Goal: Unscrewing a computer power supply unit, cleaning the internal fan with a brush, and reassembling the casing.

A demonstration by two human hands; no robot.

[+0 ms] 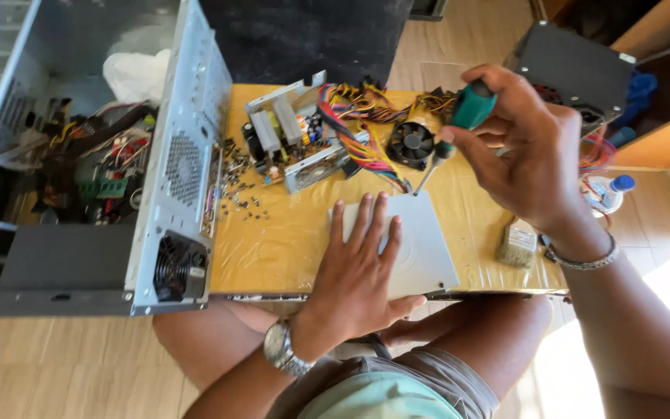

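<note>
Open computer case point(172, 163) lying at nine o'clock, loose screws point(238, 190) just beside. Left hand point(358, 268) at six, fingers spread flat, pressing grey drive box point(420, 248) on yellow table point(273, 248). Right hand point(521, 147) at two, fingers curled round green-handled screwdriver point(459, 124), tip touching box's far edge. Brush point(517, 244) at four.

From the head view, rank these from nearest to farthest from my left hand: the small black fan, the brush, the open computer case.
1. Small black fan, just beyond the left hand.
2. Brush, off to the right.
3. Open computer case, far left.
</note>
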